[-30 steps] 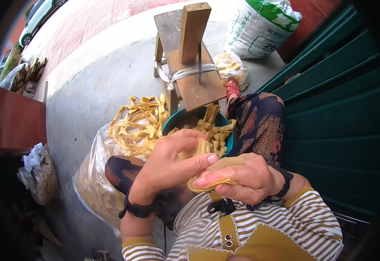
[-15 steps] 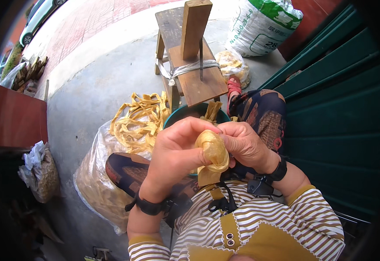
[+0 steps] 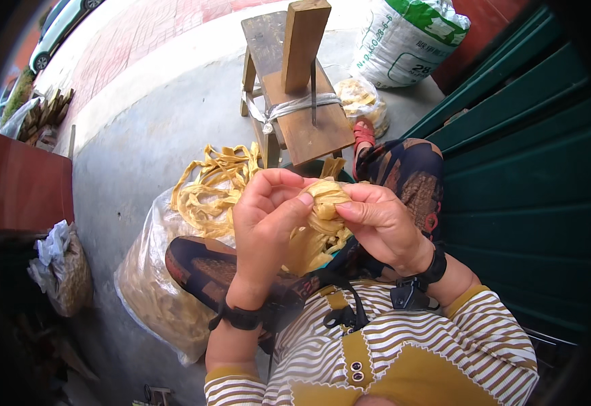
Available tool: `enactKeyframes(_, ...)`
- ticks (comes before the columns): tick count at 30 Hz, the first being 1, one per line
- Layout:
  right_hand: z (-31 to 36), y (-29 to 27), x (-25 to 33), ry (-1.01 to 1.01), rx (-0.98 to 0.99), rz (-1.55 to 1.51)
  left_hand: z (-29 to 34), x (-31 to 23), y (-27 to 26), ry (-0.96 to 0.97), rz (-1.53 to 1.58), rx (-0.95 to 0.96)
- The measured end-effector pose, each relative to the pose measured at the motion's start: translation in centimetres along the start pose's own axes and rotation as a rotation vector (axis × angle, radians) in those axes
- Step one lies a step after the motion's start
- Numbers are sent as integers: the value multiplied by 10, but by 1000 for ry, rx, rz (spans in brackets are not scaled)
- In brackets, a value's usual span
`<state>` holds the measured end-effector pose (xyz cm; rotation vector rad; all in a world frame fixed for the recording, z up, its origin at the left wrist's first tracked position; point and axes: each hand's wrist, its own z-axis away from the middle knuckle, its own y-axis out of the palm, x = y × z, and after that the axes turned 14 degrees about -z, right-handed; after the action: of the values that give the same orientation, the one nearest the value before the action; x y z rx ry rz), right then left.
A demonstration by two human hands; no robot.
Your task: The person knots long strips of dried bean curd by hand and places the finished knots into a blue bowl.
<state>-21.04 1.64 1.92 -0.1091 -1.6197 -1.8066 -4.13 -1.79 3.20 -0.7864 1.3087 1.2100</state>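
Between my two hands, at chest height, is a rounded bundle of yellow, leathery strips (image 3: pixel 326 200), wound on itself. My left hand (image 3: pixel 263 220) pinches its left side, thumb on top. My right hand (image 3: pixel 385 220) grips the other side with thumb and fingers, which partly cover it. Below the bundle, more yellow strips (image 3: pixel 307 249) lie between my knees. A green tub (image 3: pixel 314 167) shows only in part behind my hands. To the left, long loose yellow strips (image 3: pixel 215 189) are heaped on a full clear plastic bag (image 3: pixel 163 281).
Ahead stands a wooden bench (image 3: pixel 266 54) with an upright wooden block (image 3: pixel 305 47) and a thin rod, tied with plastic. Right of it are a bag of yellow pieces (image 3: pixel 362 101) and a white-green sack (image 3: pixel 410 44). Green metal panels (image 3: pixel 522 176) flank my right; another bag (image 3: pixel 67 271) sits left.
The bundle has been turned and raised slightly, its folded strips now facing up. My left thumb has moved up onto it. The strips beneath are more exposed.
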Motion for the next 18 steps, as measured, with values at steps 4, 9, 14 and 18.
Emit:
enactKeyframes(4, -3, -3, 1, 8, 127, -70, 3, 19, -8, -124, 78, 125)
enactKeyframes(9, -8, -5, 17, -69, 145, 383, 3, 8, -11, -455, 262, 497)
enactKeyframes(14, 4, -21, 34, -7, -47, 772, 5, 7, -6, -253, -126, 300)
enactKeyframes(18, 12, 13, 24, 61, -87, 639, 9, -3, -3, -152, -137, 355)
